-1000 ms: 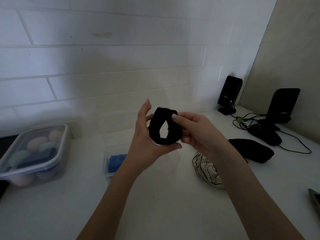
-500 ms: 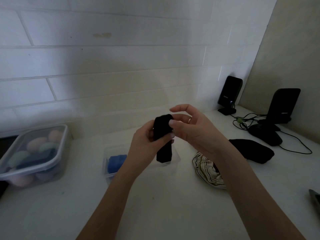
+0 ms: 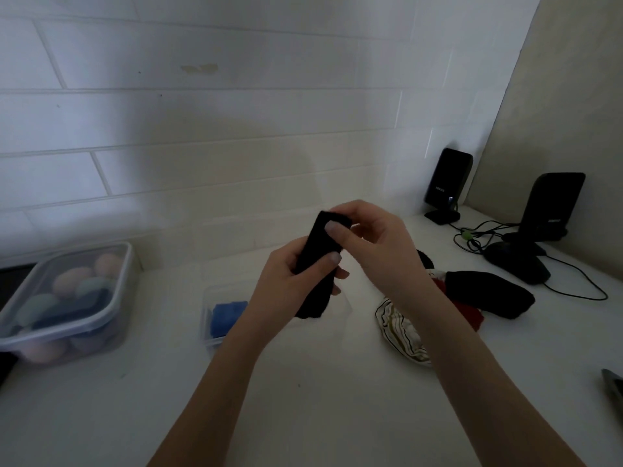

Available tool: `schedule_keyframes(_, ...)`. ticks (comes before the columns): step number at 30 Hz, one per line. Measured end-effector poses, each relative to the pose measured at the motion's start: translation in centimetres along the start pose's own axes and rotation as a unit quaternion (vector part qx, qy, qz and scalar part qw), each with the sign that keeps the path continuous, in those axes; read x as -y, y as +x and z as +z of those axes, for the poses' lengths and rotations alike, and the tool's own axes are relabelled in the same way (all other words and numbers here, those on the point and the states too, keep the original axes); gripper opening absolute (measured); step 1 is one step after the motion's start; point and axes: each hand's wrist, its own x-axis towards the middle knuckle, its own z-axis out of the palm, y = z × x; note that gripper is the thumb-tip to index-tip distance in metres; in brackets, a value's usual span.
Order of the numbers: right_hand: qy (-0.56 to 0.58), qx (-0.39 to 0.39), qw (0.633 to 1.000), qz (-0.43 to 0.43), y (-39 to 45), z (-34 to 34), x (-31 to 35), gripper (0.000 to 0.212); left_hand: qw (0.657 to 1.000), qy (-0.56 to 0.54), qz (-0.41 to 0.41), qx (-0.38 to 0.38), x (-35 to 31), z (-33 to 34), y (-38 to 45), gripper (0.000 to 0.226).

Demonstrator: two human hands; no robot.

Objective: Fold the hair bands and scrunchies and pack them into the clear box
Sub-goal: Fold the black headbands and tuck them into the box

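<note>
In the head view, the left hand (image 3: 296, 281) is gripping a flattened black hair band (image 3: 318, 264) above the clear box (image 3: 215, 318) while the right hand (image 3: 367, 241) is pinching its top, and keeping both layers aligned should be helping the fold.

Matt black cloth band (image 3: 317, 264), clear glossy plastic box (image 3: 215, 318)
</note>
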Motion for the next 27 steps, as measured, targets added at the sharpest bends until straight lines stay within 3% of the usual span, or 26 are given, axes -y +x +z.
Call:
schedule_keyframes(4,0.092,-0.048,0.995,0.006,-0.2,-0.3,0.6,0.009,0.997,0.028,-0.033,0.071,0.2,0.0,-0.2,0.020)
schedule_keyframes(6,0.118,-0.054,0.992,0.008,-0.3,-0.4,0.7,0.009,0.996,0.035,-0.041,0.073,0.4,0.1,-0.2,0.021)
schedule_keyframes(11,0.042,0.018,0.998,0.038,0.1,-0.6,-0.4,0.025,0.997,0.002,-0.052,0.052,0.4,0.0,0.0,0.021)
schedule_keyframes(14,0.037,0.069,0.995,0.069,0.0,-0.4,-1.1,0.019,0.996,-0.018,-0.070,0.055,0.4,0.1,-0.1,0.022)
schedule_keyframes(17,0.051,0.039,0.996,0.059,0.0,-0.4,-1.2,0.011,0.992,-0.039,-0.091,0.080,0.2,0.2,-0.1,0.023)
schedule_keyframes(21,0.063,-0.017,0.997,0.037,0.1,-0.7,-0.8,0.019,0.978,-0.073,-0.147,0.128,-0.2,0.1,-0.1,0.031)
schedule_keyframes(23,0.063,-0.018,0.998,0.019,0.1,-0.8,-0.6,0.023,0.977,-0.084,-0.157,0.119,-0.3,0.0,-0.1,0.032)
schedule_keyframes(27,0.009,0.055,0.998,-0.022,-0.2,-0.4,-0.1,0.028,0.979,-0.118,-0.157,0.060,-0.5,-0.4,0.2,0.035)
